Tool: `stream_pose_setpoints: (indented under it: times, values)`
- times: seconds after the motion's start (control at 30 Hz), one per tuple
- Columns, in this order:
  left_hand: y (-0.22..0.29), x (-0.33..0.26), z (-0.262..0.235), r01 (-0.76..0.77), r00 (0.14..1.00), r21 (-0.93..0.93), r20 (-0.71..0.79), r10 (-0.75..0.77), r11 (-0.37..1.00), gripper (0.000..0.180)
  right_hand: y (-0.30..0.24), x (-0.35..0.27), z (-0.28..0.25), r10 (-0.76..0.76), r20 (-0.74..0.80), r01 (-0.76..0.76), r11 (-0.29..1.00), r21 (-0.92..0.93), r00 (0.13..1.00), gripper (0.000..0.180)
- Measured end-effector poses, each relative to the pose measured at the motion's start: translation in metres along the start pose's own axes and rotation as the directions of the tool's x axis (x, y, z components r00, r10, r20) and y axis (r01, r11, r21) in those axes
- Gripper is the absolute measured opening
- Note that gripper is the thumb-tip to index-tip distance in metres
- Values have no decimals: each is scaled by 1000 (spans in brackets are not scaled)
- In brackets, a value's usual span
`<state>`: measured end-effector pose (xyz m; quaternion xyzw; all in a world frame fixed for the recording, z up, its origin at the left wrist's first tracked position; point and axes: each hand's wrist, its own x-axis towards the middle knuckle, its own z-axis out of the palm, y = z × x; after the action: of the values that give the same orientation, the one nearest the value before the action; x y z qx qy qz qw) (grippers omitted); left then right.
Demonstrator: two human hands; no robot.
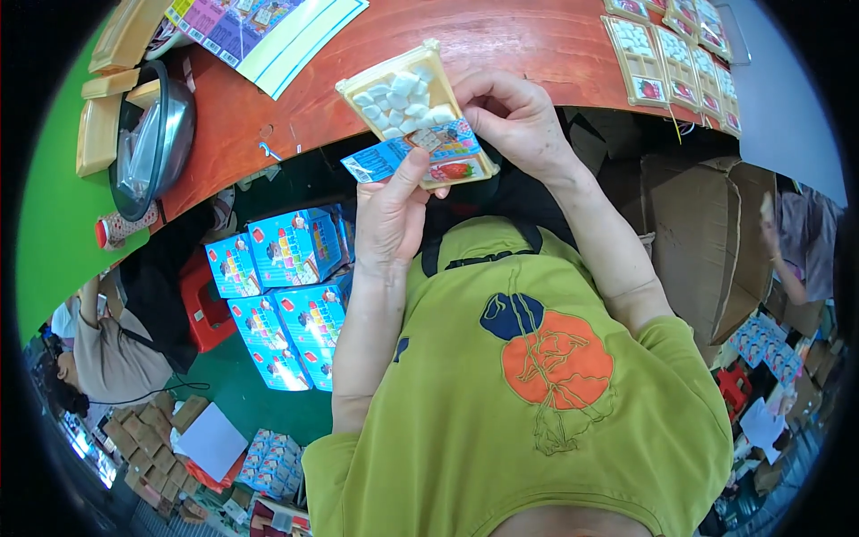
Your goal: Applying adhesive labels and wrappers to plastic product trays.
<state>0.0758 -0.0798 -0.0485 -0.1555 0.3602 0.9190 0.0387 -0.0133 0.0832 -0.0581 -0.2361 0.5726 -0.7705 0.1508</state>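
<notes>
Both hands hold a pale yellow plastic tray (pixel 404 94) filled with several small white pieces, just above the table's near edge. My right hand (pixel 514 116) pinches the tray's right side. My left hand (pixel 389 215) comes up from below, its fingertips pressing a blue printed card (pixel 394 157) with a strawberry picture against the tray's lower part. A small square piece (pixel 426 140) lies on the card by my left fingertip.
The red-brown table (pixel 537 45) carries several filled trays (pixel 676 63) at the far right, printed sheets (pixel 259 31), a metal bowl (pixel 152 134) and stacked beige trays (pixel 98 134). Blue boxes (pixel 286 295) stand below. Cardboard boxes (pixel 707 233) lie right. Other people sit at lower left and far right.
</notes>
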Motion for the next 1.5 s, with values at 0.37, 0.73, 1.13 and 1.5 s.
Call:
stream_pose_setpoints:
  times: [0.37,0.73,1.13,1.5]
  values:
    - [-12,-5,10,-74,988,117,-125,89,990,20,8,-15,-2,260,-12,-253,948,192,966,24]
    - [-21,7,5,-298,731,632,-331,597,715,42,-8,-29,19,280,-130,-267,957,111,951,28]
    - [20,-42,16,-519,465,833,464,754,-192,37,-51,-23,23,-538,315,618,601,-507,782,32]
    - [46,-37,14,-827,418,548,749,514,-127,32,-59,-17,4,-425,466,607,705,-367,776,21]
